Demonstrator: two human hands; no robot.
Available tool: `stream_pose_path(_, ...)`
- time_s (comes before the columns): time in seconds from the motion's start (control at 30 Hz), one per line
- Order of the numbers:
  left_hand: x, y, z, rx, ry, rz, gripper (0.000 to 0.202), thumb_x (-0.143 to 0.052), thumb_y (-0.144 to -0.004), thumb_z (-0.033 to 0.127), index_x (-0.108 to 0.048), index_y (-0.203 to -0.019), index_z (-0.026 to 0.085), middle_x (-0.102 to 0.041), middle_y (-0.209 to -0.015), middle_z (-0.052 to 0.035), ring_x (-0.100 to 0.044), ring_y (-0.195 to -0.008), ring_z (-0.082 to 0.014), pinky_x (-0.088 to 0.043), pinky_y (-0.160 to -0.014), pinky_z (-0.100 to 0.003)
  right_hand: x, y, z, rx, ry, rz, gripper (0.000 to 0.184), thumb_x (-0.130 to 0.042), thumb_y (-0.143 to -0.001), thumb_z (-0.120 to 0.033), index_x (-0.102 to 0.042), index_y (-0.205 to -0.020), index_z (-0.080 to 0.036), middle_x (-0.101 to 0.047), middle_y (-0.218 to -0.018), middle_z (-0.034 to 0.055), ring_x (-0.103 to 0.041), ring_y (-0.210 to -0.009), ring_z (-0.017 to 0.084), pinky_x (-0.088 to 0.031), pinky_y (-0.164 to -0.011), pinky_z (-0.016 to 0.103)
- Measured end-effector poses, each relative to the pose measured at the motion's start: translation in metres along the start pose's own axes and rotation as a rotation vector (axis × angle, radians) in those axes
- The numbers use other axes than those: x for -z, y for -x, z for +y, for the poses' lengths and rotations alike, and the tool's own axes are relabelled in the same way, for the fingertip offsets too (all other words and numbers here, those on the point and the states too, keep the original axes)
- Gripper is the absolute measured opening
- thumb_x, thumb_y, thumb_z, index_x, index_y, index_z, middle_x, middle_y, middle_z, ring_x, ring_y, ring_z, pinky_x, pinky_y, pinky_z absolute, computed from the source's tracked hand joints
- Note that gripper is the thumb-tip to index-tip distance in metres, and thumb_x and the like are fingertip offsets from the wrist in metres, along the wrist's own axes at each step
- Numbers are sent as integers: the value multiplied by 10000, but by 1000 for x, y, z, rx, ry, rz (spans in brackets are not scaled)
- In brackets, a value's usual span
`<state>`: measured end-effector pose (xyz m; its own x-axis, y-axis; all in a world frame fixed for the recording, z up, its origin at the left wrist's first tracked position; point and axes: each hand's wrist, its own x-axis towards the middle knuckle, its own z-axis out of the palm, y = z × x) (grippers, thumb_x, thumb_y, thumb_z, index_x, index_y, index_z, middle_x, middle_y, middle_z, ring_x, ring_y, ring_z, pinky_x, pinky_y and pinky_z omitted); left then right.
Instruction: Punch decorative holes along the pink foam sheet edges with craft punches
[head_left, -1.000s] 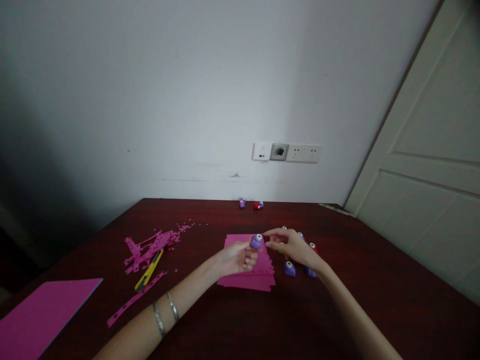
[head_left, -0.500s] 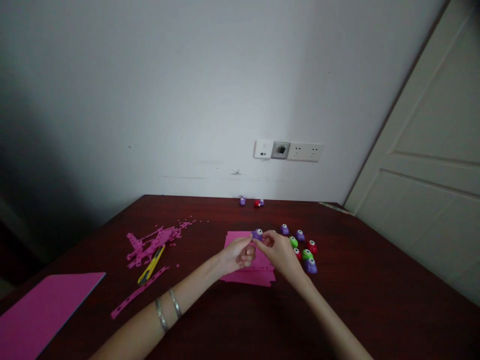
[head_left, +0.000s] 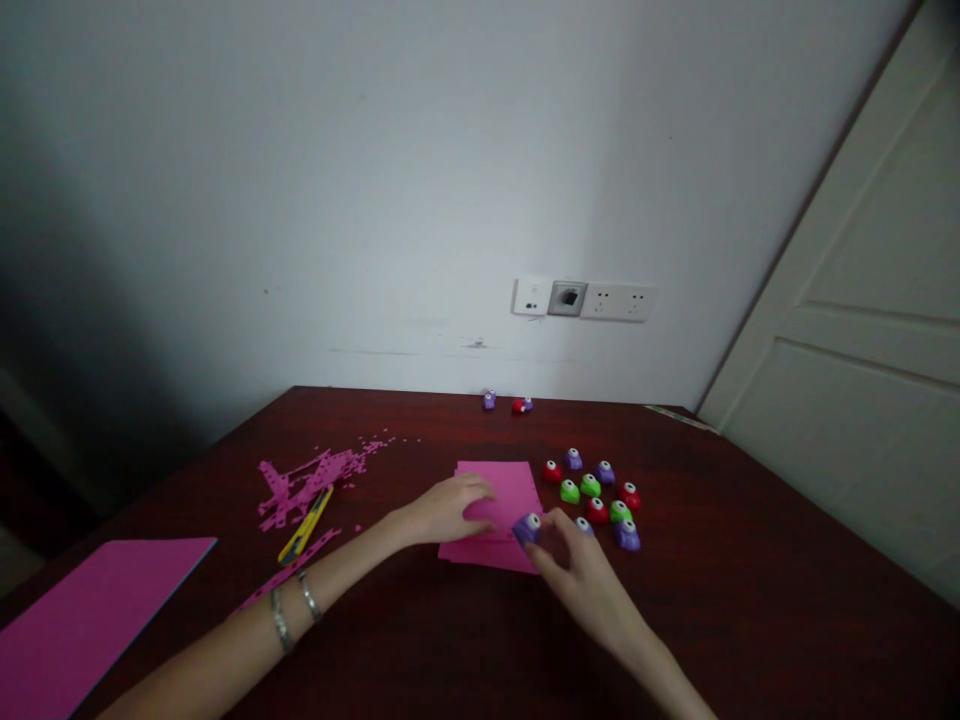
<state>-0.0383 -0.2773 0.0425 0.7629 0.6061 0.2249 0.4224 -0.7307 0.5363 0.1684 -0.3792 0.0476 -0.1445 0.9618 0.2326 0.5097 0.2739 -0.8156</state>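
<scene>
My right hand (head_left: pixel 581 580) pinches a small purple punch (head_left: pixel 528 527) with a white button and holds it at the near right corner of a stack of pink sheets (head_left: pixel 504 488). My left hand (head_left: pixel 448 510) lies flat on the stack's left side, fingers stretched out, holding nothing. Just right of the stack sits a cluster of several small red, green and purple punches (head_left: pixel 596 492) on the dark wooden table (head_left: pixel 750 580).
A yellow utility knife (head_left: pixel 305 525) lies among pink strips and scraps (head_left: pixel 311 473) at the left. A large pink sheet (head_left: pixel 82 625) sits at the near left corner. Two more punches (head_left: pixel 507 402) stand by the wall. A door (head_left: pixel 862 330) is at the right.
The purple punch passed from my left hand to my right hand, which drew it nearer to the stack's near right corner. My left hand opened and settled flat on the pink sheets.
</scene>
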Motion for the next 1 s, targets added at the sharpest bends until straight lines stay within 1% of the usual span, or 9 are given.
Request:
stream_pose_path(0.07, 0, 9, -6, 15, -59, -62, 564, -588, -762, 515, -538, -1225, 197, -481, -1326, -114, -407, -1244, -257, -279, -1046, -392, -6, 15, -1, -9, 31, -44, 82, -473, -816, -295, -467, -860, -225, -644, -829, 36, -608, -757, 184, -441, -683, 269)
stream_pose_path(0.13, -4, 14, -11, 51, -88, -112, 660, -583, -748, 552, -473, -1293, 197, -365, -1415, -115, -302, -1318, -261, -217, -1085, -396, -12, 25, 0, -43, 96, -123, 111, -458, -824, -298, -464, -909, -227, -650, -856, 51, -617, -780, 198, -436, -704, 278)
stream_pose_path(0.2, -9, 17, -14, 79, -107, -149, 720, -567, -745, 580, -416, -1336, 197, -261, -1463, -112, -223, -1351, -259, -186, -1099, -397, -15, 30, 2, -89, 163, -184, 141, -452, -827, -315, -462, -939, -229, -651, -871, 64, -622, -802, 212, -433, -709, 285)
stream_pose_path(0.27, -13, 19, -15, 92, -123, -163, 756, -549, -749, 597, -372, -1363, 192, -202, -1480, -111, -183, -1364, -256, -175, -1103, -397, -17, 32, 5, -120, 214, -211, 156, -447, -829, -330, -463, -945, -227, -651, -892, 78, -624, -826, 223, -434, -706, 288)
stream_pose_path(0.4, -17, 18, -16, 75, -114, -151, 745, -541, -767, 576, -351, -1374, 187, -232, -1470, -109, -214, -1356, -244, -185, -1103, -392, -17, 31, 9, -117, 250, -196, 158, -445, -832, -335, -471, -945, -227, -651, -913, 81, -626, -849, 223, -434, -709, 283)
stream_pose_path(0.53, -19, 15, -16, 43, -94, -133, 677, -535, -791, 538, -383, -1357, 199, -291, -1451, -95, -254, -1342, -234, -199, -1100, -383, -15, 30, 14, -104, 241, -166, 168, -439, -837, -328, -465, -970, -228, -648, -880, 65, -624, -817, 214, -431, -700, 284)
stream_pose_path(0.67, -21, 10, -17, 42, -90, -134, 629, -514, -810, 526, -418, -1337, 196, -326, -1435, -99, -279, -1332, -233, -216, -1095, -383, -12, 27, 22, -112, 231, -159, 200, -436, -840, -353, -445, -998, -230, -644, -895, 67, -620, -841, 222, -430, -707, 291)
stream_pose_path(0.83, -23, 6, -19, 30, -119, -135, 576, -485, -833, 506, -455, -1311, 186, -346, -1425, -105, -289, -1328, -232, -226, -1092, -377, -8, 20, 25, -93, 156, -143, 110, -428, -849, -334, -436, -895, -234, -641, -832, 45, -615, -764, 197, -433, -701, 284)
stream_pose_path(1.0, -23, 5, -19, -9, -135, -121, 534, -516, -832, 441, -482, -1286, 161, -375, -1402, -131, -320, -1312, -241, -263, -1076, -390, -6, 10, 22, -82, 41, -114, 90, -454, -831, -320, -433, -817, -233, -643, -835, 39, -613, -780, 191, -436, -701, 273)
